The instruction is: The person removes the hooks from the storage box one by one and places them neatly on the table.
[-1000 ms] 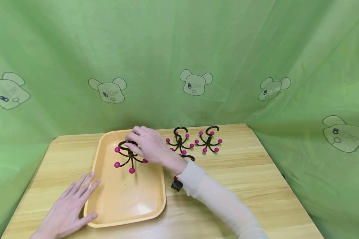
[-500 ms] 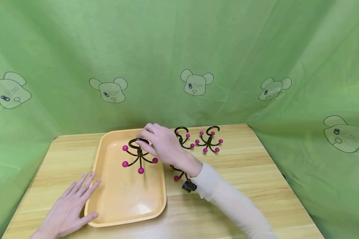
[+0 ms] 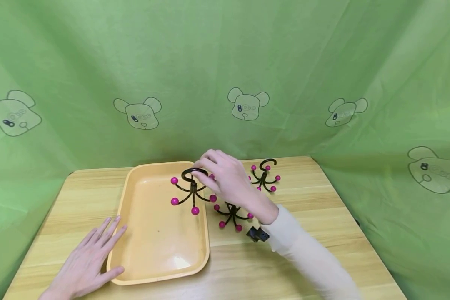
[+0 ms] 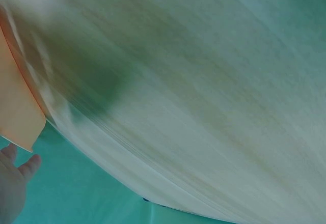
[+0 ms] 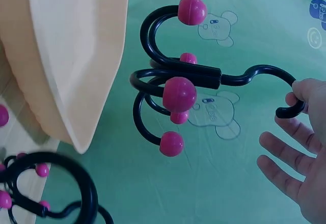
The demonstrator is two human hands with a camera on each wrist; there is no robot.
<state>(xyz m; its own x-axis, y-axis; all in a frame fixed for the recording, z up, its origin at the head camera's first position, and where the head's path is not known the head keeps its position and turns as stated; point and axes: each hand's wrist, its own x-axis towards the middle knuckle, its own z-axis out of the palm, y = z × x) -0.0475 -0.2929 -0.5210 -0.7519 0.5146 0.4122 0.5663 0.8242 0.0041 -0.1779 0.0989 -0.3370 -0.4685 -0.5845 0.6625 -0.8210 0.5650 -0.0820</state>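
A black multi-arm hanging hook with pink ball tips (image 3: 193, 189) hangs upright over the right side of a shallow tan tray (image 3: 159, 250). My right hand (image 3: 225, 175) pinches its curved top; in the right wrist view, thumb and index finger grip the hook end (image 5: 265, 70) while the other fingers extend free. My left hand (image 3: 84, 262) lies spread with straight fingers at the tray's left rim. On the table right of the tray sits a second hook (image 3: 232, 212), its top hidden behind my right arm. Another hook (image 3: 263, 177) stands farther back.
The wooden table (image 3: 322, 233) extends right and in front of the tray. Green cloth (image 3: 195, 75) printed with bear heads encloses the back and sides. A black wrist camera (image 3: 258, 234) sits under my right wrist. One more hook seen earlier is now hidden behind my right hand.
My right hand has carried the held hook rightward, from the tray's middle toward its right rim. The front table hook has come more into sight. My left hand stays put.
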